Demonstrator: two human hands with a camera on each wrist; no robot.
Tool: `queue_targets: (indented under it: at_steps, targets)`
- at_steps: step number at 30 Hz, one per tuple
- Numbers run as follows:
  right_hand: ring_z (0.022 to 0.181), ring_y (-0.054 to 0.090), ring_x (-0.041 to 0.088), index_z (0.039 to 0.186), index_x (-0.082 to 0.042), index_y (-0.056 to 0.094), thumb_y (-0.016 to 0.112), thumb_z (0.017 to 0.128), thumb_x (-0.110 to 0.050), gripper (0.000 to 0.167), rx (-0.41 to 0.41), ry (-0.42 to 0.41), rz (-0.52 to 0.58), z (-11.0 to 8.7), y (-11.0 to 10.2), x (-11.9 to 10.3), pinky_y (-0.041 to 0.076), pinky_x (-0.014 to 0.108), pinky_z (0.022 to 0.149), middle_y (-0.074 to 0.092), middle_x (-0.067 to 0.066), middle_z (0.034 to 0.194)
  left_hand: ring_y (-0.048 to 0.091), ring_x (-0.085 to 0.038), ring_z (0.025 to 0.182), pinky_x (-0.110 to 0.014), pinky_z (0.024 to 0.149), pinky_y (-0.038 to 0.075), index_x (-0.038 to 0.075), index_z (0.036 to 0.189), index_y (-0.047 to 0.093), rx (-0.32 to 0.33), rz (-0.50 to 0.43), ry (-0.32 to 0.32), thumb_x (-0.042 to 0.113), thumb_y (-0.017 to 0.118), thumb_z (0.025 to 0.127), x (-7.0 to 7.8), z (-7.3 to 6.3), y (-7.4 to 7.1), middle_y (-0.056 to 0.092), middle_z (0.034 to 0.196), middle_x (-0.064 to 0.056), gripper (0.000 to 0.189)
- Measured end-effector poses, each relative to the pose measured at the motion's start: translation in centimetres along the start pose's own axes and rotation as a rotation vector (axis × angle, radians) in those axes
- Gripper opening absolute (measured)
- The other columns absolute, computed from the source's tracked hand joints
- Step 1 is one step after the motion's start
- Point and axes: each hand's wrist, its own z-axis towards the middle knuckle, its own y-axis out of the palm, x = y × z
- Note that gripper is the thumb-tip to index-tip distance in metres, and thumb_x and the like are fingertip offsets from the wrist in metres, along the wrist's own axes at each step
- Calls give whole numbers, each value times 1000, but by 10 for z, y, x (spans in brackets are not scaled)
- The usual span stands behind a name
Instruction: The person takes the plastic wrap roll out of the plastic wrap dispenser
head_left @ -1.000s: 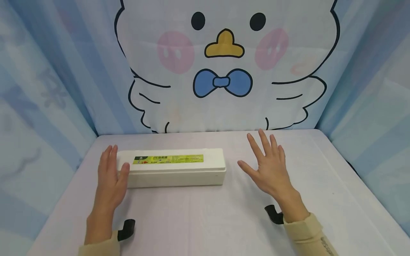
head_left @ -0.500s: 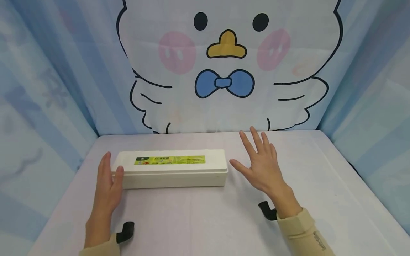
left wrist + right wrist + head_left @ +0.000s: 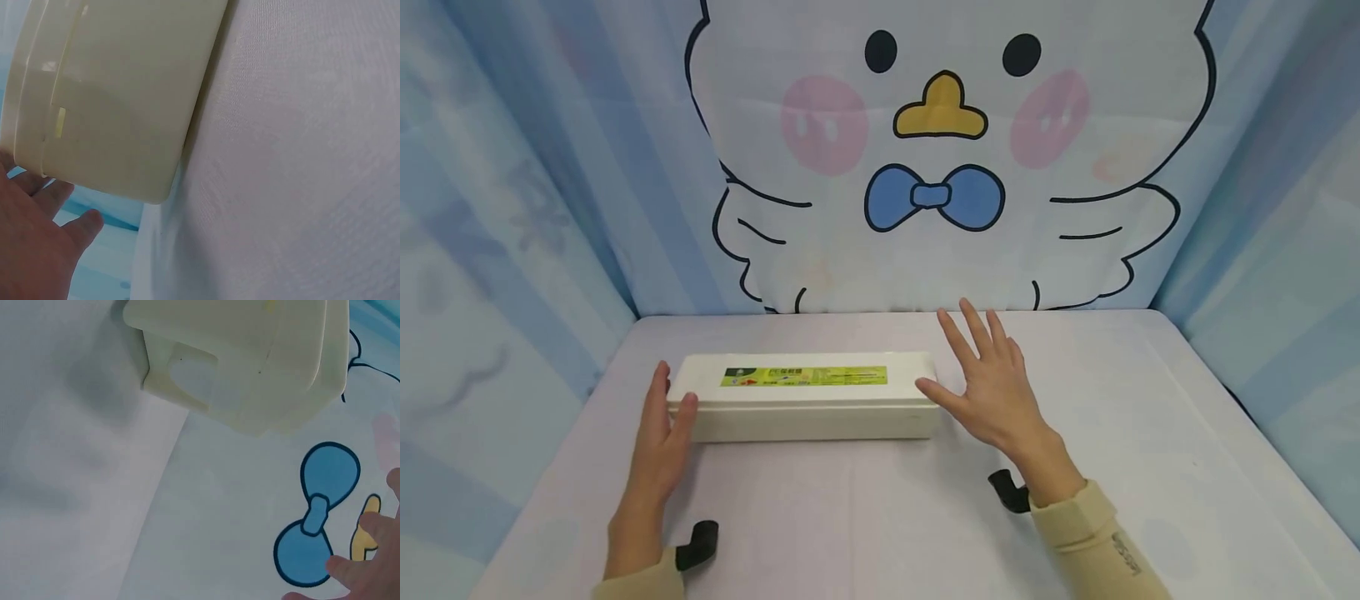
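A long cream-white cling film box [image 3: 820, 423] lies lengthwise on the table, a yellow-green label [image 3: 803, 377] along its top. At its left end is my left hand [image 3: 658, 454], fingers extended along the end and thumb by the front corner. In the left wrist view those fingers [image 3: 55, 195] reach the lid edge of the box [image 3: 125, 100]; firm contact cannot be told. My right hand [image 3: 996, 400] hovers with spread fingers just off the right end, its thumb overlapping the corner in the head view. A cutout shows in that end [image 3: 194, 375] in the right wrist view.
A white cloth covers the table [image 3: 820, 533]. Behind it hangs a curtain [image 3: 925, 267] with a cartoon bird, and patterned blue curtains [image 3: 497, 333] close off both sides. A black curved piece [image 3: 698, 546] sticks out from each sleeve cuff.
My right hand has come leftward, up to the right end of the box. The left hand has lowered beside the left end. The head view has shifted slightly.
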Motion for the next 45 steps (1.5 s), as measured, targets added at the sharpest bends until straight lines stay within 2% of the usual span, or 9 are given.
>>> queue_targets:
  at_steps: [7,13,21,31,38,45]
  targets:
    - [153,2,38,163,-23,21,59,90,-63,91,-20,-26,-9,7,4,-10,13,68,115,7,4,169,5,-37,153,-58,119,8,10,162,-3,2,-74,-31,36,42,108,1,-1,1,1,169,-14,75]
    - [153,3,37,163,-24,21,58,90,-65,91,-28,-41,3,13,9,-18,15,67,115,7,3,169,3,-32,153,-54,120,10,15,163,-5,-7,-128,-85,41,44,108,-3,-1,0,0,169,-9,78]
    - [153,4,37,163,-25,20,55,90,-67,92,-46,-55,-6,19,14,-27,18,67,114,6,2,170,-1,-29,153,-51,121,7,15,162,-11,-65,-187,-132,38,48,107,-13,2,-1,-5,169,-10,83]
    - [153,4,37,163,-27,18,55,89,-70,93,-96,-62,-33,24,20,-36,21,67,113,6,1,170,0,-34,153,-53,120,8,12,160,-14,-117,-203,-125,33,50,106,-16,2,-2,-7,168,-14,87]
    - [153,7,37,163,-28,18,57,88,-71,95,-134,-97,-26,27,24,-40,22,68,112,8,1,169,1,-35,153,-54,120,11,12,160,-16,-149,-205,-160,34,57,104,-15,2,-1,-8,168,-15,94]
    - [152,11,39,163,-31,20,57,88,-72,93,-180,-149,-42,32,30,-43,27,70,109,11,0,169,5,-39,152,-58,119,12,10,161,-11,-146,-189,-117,29,64,101,-16,1,0,1,167,-21,98]
